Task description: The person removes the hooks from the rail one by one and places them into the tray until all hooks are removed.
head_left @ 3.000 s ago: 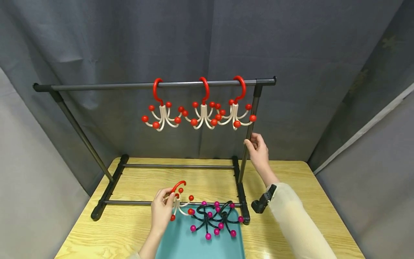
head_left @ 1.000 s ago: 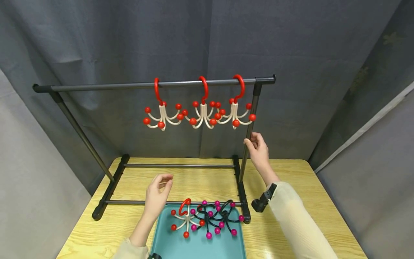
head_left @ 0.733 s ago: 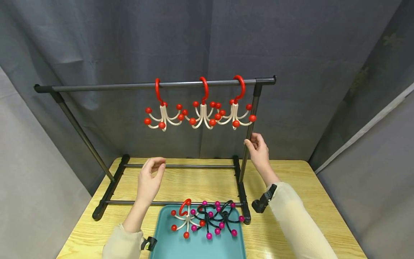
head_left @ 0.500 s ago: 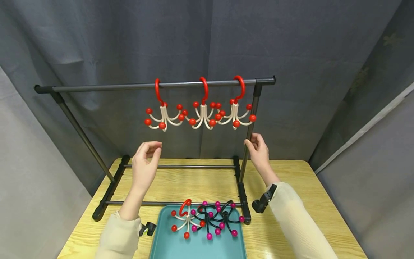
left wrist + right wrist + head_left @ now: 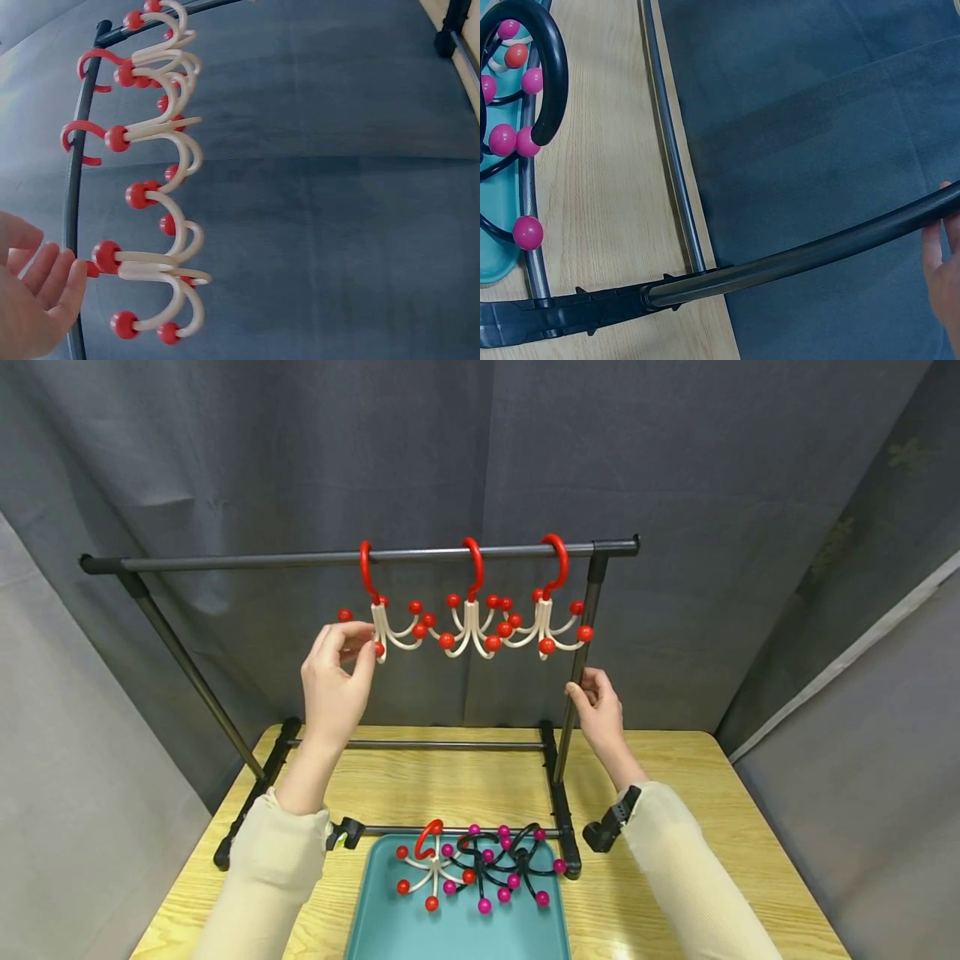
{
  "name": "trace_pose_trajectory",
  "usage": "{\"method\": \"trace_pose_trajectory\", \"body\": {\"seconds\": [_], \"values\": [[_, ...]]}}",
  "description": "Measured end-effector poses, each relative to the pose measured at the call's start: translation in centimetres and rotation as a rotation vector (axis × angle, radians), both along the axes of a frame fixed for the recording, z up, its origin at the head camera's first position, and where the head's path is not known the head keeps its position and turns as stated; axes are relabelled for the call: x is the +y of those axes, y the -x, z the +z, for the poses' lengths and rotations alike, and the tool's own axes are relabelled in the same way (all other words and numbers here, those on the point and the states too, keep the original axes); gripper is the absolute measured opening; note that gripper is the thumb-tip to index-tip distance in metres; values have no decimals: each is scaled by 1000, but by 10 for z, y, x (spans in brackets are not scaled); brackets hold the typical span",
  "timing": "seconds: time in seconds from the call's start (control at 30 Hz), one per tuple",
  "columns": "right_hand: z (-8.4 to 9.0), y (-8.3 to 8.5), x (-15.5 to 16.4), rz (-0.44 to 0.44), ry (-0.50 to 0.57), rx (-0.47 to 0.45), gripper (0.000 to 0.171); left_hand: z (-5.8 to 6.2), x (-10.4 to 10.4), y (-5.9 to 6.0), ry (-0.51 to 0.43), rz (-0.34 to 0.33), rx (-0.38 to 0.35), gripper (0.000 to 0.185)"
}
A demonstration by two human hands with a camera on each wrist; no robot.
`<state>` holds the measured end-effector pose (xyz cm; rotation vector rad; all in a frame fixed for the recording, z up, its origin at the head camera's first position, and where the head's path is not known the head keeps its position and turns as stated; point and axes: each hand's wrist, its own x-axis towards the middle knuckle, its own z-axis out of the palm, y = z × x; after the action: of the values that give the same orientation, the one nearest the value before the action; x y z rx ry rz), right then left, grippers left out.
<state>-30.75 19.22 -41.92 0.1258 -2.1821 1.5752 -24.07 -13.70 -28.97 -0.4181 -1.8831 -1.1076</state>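
Note:
My left hand (image 5: 333, 689) is raised at the leftmost hanging white hook hanger (image 5: 378, 614), which has a red hook and red ball tips. Its fingers are loosely bent beside the arms and overlap some of them. In the left wrist view the fingers (image 5: 56, 285) are spread apart near that hanger's red hook, pinching nothing. Two matching hangers, a middle one (image 5: 472, 618) and a right one (image 5: 544, 614), hang from the black clothes rack's top bar (image 5: 262, 561). With thumb and fingers, my right hand (image 5: 600, 714) grips the rack's right post (image 5: 573, 718).
On the table's front part, a teal tray (image 5: 457, 939) holds a white-and-red hook hanger (image 5: 435, 865) and two black hangers (image 5: 480, 868) with pink balls, touching or overlapping. The rack's lower crossbars (image 5: 450, 745) run over the wooden table (image 5: 675, 827). Grey curtains stand behind and beside it.
The left hand held a white-and-red hanger over the tray; that hanger now lies in the tray. The left hand has risen to the leftmost hanging one. The right hand has stayed on the post.

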Motion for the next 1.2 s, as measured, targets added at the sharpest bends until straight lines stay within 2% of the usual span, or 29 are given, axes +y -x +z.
{"method": "trace_pose_trajectory", "body": {"seconds": [0.2,0.4,0.5,0.67,0.73,0.8,0.97,1.2], "values": [[-1,0,0,-2,-4,-4,31,21,4,11,-31,43,-39,16],[-3,0,-1,-3,-10,-19,32,33,2,20,-111,110,-136,21],[-2,0,0,2,8,-26,32,38,2,25,-117,123,-172,25],[9,-8,-4,12,30,-48,31,49,4,31,-112,133,-210,27],[16,-14,-7,22,28,-53,31,51,4,34,-120,141,-220,27],[15,-13,-7,20,10,-53,31,52,5,36,-130,146,-225,26],[-2,0,-1,-6,-24,-22,32,52,5,40,-146,151,-234,24],[-2,1,0,0,13,-1,30,56,7,44,-124,162,-282,22]]}}
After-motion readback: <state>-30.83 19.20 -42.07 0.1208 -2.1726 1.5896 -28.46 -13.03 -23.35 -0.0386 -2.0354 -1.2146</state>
